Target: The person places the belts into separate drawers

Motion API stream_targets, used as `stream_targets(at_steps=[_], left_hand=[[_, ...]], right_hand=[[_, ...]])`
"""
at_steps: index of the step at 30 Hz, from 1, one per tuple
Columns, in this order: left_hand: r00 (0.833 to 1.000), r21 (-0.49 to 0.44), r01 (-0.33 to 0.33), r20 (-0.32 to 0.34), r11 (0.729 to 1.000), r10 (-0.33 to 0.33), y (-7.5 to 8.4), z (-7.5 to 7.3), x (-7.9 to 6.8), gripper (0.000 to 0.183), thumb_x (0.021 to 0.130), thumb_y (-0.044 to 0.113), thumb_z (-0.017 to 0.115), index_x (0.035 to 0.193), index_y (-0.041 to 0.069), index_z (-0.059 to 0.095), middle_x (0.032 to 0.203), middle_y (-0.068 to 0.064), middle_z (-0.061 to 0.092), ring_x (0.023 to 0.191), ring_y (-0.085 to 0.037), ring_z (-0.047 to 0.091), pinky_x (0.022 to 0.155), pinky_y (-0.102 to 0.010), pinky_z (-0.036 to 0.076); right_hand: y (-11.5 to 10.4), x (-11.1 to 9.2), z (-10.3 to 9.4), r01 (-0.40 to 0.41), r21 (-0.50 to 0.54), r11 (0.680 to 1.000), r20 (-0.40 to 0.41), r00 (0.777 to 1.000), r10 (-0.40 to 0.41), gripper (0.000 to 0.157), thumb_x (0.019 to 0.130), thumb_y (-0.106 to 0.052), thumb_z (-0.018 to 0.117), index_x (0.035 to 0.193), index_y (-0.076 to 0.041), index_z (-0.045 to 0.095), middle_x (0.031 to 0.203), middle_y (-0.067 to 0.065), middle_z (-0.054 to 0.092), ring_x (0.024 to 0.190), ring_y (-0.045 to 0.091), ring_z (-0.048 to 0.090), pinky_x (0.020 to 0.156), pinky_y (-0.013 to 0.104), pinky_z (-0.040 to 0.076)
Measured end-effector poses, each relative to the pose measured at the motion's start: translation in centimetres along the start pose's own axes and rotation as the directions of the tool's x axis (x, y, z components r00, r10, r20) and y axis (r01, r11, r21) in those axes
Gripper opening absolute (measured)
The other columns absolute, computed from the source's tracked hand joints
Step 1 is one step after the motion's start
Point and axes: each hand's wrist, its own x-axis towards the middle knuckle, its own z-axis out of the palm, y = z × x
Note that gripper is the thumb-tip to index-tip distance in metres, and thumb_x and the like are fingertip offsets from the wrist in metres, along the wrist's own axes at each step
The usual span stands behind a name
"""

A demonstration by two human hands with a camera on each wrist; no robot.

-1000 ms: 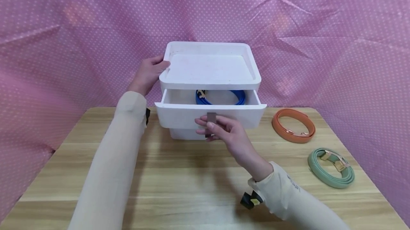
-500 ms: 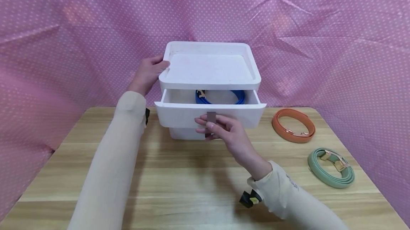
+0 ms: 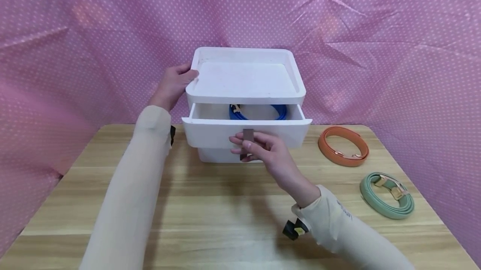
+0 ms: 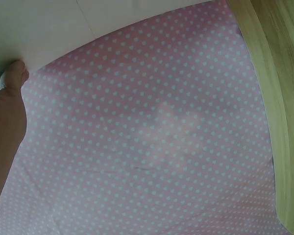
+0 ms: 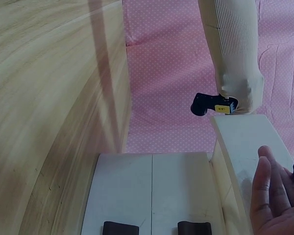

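A white drawer cabinet (image 3: 246, 80) has its upper drawer (image 3: 214, 134) pulled partway out. Inside that drawer lies a coiled blue belt (image 3: 279, 112) with a gold buckle, partly hidden by the drawer front. My left hand (image 3: 174, 82) grips the cabinet's left top rim, thumb over the edge; in the left wrist view its thumb side shows against the white wall. At the drawer front, my right hand (image 3: 270, 153) pinches the brown drawer handle (image 3: 248, 135) between thumb and fingers. The right wrist view shows this hand beside the drawer front (image 5: 257, 139).
To the right on the wooden table (image 3: 210, 220) lie a coiled orange belt (image 3: 326, 149) and, nearer, a coiled green belt (image 3: 383, 209). Below the pulled drawer are lower fronts with dark handles (image 5: 194, 228). Pink dotted cloth (image 3: 131, 19) hangs behind and at the sides.
Very little differs. Everything in the head view sits a few pixels higher; both hands keep their holds, and the drawer stays partly out.
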Motion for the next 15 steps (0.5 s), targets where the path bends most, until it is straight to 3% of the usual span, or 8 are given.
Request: stream_targets(at_steps=[15], left_hand=[[1.000, 0.008, 0.018, 0.003, 1.000, -0.018, 0.37, -0.04, -0.02, 0.060, 0.100, 0.034, 0.058, 0.153, 0.018, 0.035, 0.155, -0.003, 0.036, 0.140, -0.022, 0.034, 0.114, -0.039, 0.031]], right_hand=[[-0.32, 0.48, -0.04, 0.005, 0.042, 0.999, -0.016, 1.000, -0.004, 0.032, 0.102, -0.017, 0.056, 0.127, 0.002, 0.061, 0.123, 0.010, 0.066, 0.105, 0.031, 0.066, 0.086, 0.048, 0.056]])
